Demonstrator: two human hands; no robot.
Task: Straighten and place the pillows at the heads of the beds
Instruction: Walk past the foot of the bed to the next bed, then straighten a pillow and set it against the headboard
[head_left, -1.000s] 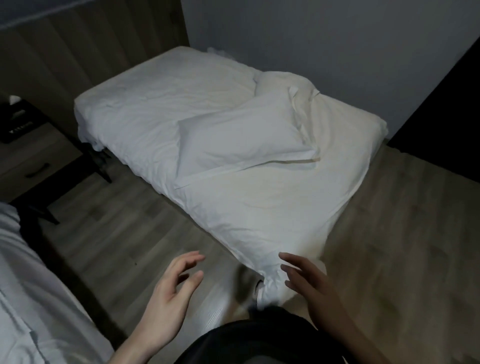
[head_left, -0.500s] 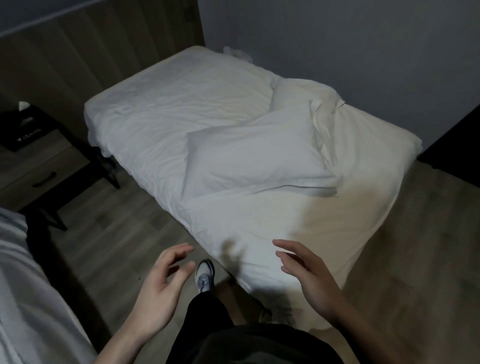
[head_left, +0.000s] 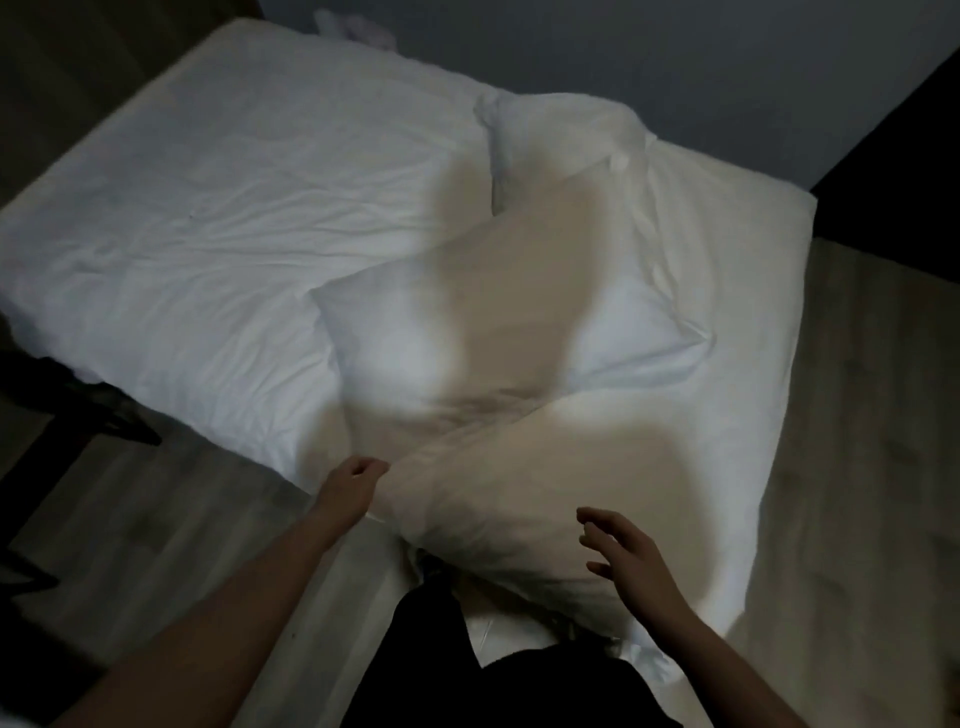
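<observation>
A white pillow (head_left: 519, 312) lies slanted across the middle of the bed (head_left: 234, 208), partly in my shadow. A second white pillow (head_left: 561, 135) lies behind it, toward the wall, with its lower part hidden by the first. My left hand (head_left: 350, 486) is at the near edge of the bed, fingers closed on a puffed-up fold of the white duvet (head_left: 519, 478). My right hand (head_left: 628, 561) hovers over the same fold with fingers spread, holding nothing. Neither hand touches a pillow.
The bed stands against a grey wall (head_left: 675, 52), with a wood floor (head_left: 857, 467) to its right and left. A dark bed frame leg (head_left: 104, 415) shows under the left side. A dark opening (head_left: 893, 156) is at the far right. My dark trouser leg (head_left: 467, 665) is against the bed.
I have stepped up to the bed and leaned over it. My left hand went from open in the air to closed on the duvet edge, which has risen into a fold. My right hand stays open.
</observation>
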